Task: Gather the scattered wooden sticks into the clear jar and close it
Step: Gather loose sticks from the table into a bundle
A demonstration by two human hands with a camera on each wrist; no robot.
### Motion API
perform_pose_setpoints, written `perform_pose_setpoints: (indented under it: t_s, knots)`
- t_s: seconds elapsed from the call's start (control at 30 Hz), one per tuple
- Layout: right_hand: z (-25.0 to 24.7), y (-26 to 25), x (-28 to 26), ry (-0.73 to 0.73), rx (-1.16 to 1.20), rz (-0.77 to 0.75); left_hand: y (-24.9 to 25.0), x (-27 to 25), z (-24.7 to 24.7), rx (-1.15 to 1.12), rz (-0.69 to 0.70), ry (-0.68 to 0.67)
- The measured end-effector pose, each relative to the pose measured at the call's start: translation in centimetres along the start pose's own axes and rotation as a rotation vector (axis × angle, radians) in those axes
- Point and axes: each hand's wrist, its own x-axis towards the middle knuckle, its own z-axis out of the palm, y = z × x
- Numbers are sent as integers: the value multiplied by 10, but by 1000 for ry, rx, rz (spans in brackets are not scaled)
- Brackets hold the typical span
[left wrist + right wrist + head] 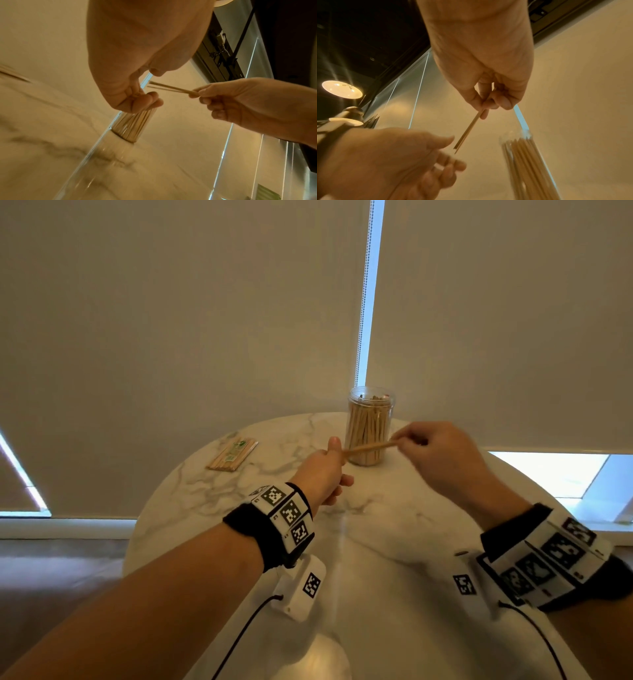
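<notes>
Right hand (pixel 442 453) pinching few wooden sticks (pixel 371 447) by one end, held roughly level just in front of clear jar (pixel 370 426). Left hand (pixel 323 474) right at sticks' free end, fingers loosely curled, not actually holding anything far as wrist views show. Jar upright on marble surface (pixel 394 542), no lid on, packed with sticks. Another bundle of sticks (pixel 233 455) lying flat further left on surface.
</notes>
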Motion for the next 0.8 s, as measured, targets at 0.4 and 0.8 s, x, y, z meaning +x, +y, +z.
perform_pose_setpoints:
  t_s: [0.4,0.8]
  knots:
    - [-14,8,174,40,-432,-123,56,126,27,169,231,11]
    - [26,11,237,-275,-541,-242,21,195,54,34,503,-27]
